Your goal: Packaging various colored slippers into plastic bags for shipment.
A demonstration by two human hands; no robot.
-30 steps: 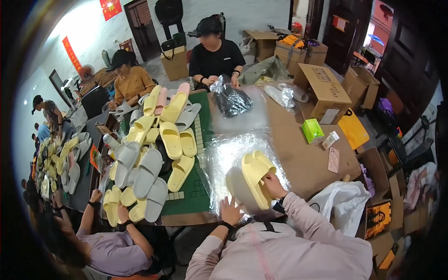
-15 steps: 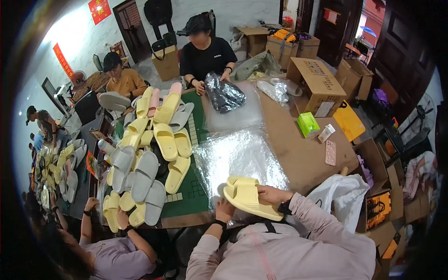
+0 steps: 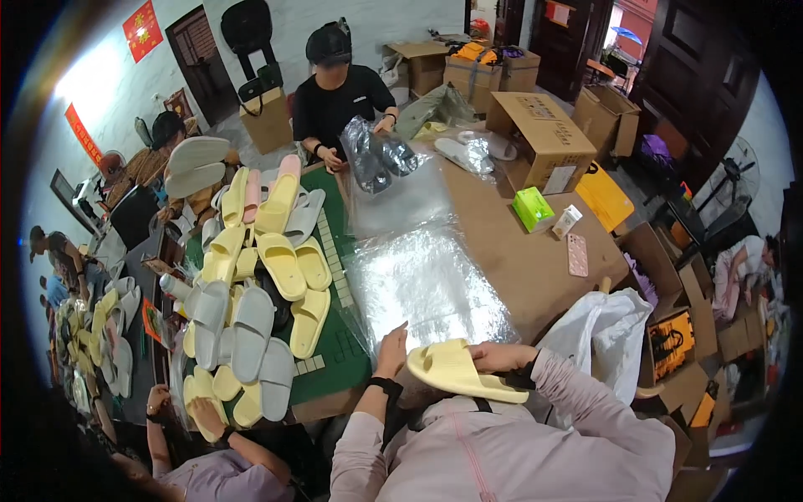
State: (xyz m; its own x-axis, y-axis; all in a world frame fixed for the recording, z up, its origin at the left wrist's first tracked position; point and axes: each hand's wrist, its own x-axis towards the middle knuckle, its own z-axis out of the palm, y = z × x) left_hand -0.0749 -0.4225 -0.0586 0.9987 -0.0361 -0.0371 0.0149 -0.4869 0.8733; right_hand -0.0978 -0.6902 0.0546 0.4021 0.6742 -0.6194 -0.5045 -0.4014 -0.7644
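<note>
A pale yellow slide slipper (image 3: 456,368) is gripped by my right hand (image 3: 495,357) at the table's near edge, its toe end to the left; whether a second one lies against it is hard to tell. My left hand (image 3: 391,351) is just left of the slipper, fingers stretched out over the near edge of a stack of clear plastic bags (image 3: 422,284). Across the table a co-worker in black (image 3: 335,105) handles a bag with dark slippers (image 3: 381,159) in it.
Yellow and grey slippers (image 3: 251,335) are heaped on the green mat at left, where another person's hand (image 3: 205,416) reaches in. At right are a green box (image 3: 533,209), a pink phone (image 3: 577,255), a white sack (image 3: 594,335) and an open carton (image 3: 544,138).
My left hand has come off the slipper's front and moved up to the bags. The right hand has turned the slipper. The co-worker opposite has shifted the bagged slippers, and the view has swung slightly.
</note>
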